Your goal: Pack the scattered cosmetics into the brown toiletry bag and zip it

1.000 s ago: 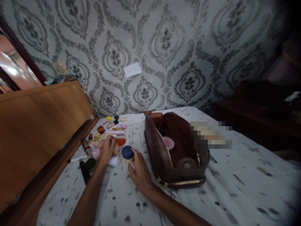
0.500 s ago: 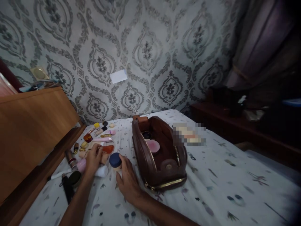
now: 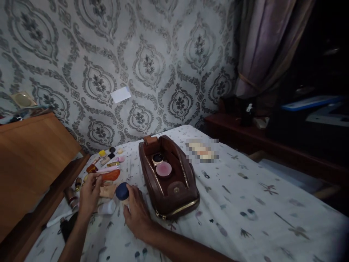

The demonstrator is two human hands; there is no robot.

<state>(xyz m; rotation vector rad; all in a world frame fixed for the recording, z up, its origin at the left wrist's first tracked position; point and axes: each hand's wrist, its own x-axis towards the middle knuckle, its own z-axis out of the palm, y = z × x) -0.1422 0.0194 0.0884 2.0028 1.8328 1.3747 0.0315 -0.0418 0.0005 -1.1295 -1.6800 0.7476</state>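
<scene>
the right hand (image 3: 137,211) cups a blue-lidded jar (image 3: 123,193) at its ten o'clock, a brown zip bag (image 3: 174,203) gaping at its two. the left hand (image 3: 91,192), fingers bent, is by an orange teardrop-shaped piece (image 3: 112,175) at its two; whether it pinches anything, i cannot tell.

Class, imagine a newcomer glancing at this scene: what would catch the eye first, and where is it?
Probably the open brown bag on the white patterned sheet, with a round pink disc inside. Next, the boldly patterned grey wall behind it. Then the right hand touching a blue-capped jar, left of the bag, near scattered cosmetics.
</scene>
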